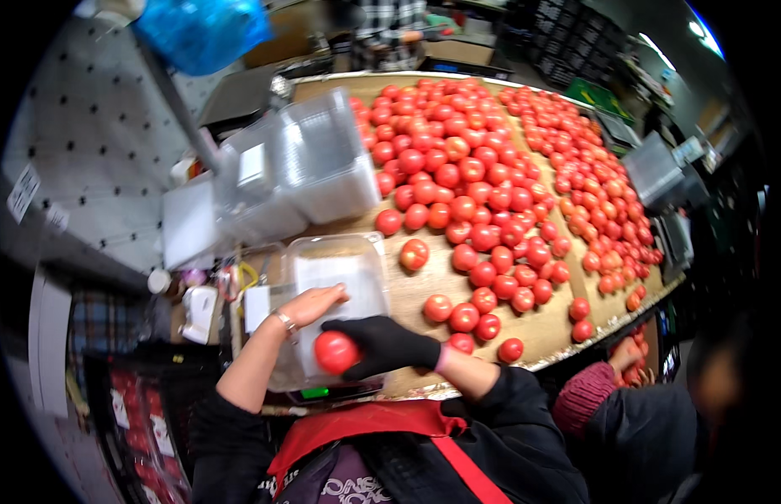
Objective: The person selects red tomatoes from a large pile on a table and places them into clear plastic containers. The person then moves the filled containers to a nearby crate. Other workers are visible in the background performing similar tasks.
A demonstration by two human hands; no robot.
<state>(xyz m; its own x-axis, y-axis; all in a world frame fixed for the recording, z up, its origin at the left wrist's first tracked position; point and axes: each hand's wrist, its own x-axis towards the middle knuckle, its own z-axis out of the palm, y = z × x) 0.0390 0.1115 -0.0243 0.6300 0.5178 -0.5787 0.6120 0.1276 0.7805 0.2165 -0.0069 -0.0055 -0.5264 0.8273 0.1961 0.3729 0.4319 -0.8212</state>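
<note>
My right hand (390, 345), in a black glove, holds a red tomato (335, 353) over the near part of a clear plastic container (372, 258). The container has a white liner (327, 272) on its bottom. My left hand (313, 305) is bare, with a bracelet at the wrist. It reaches over the liner with its fingers stretched out and nothing in it; whether it touches the liner I cannot tell. One loose tomato (415, 254) lies on the wooden table (406, 296) just right of the container.
A large heap of tomatoes (472, 170) covers the table's middle; a second heap (592, 183) lies beyond a divider. Stacked clear containers (327, 160) stand at back left. A lit green display (314, 392) shows below the container. At right, another person's hand (626, 354) is among tomatoes.
</note>
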